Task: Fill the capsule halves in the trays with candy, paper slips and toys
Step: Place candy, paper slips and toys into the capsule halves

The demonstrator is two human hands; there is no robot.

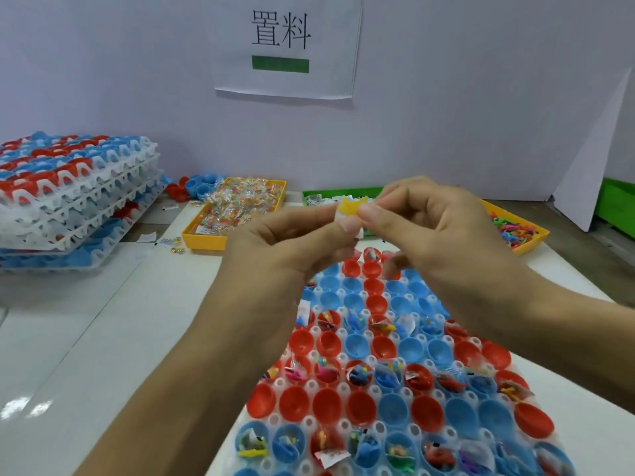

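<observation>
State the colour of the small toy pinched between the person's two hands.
Yellow: the small spiky plastic toy, with a white slip, seen in the head view.

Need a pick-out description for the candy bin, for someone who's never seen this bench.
Start at the tall stack of white trays against the wall on the left. Just right of it lies a shallow yellow bin heaped with clear-wrapped candy. The green bin next to it holds paper slips; the yellow bin far right holds coloured toys.

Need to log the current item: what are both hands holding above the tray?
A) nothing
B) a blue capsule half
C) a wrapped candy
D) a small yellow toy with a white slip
D: the left hand and right hand pinch a small yellow toy against a white slip.
</observation>
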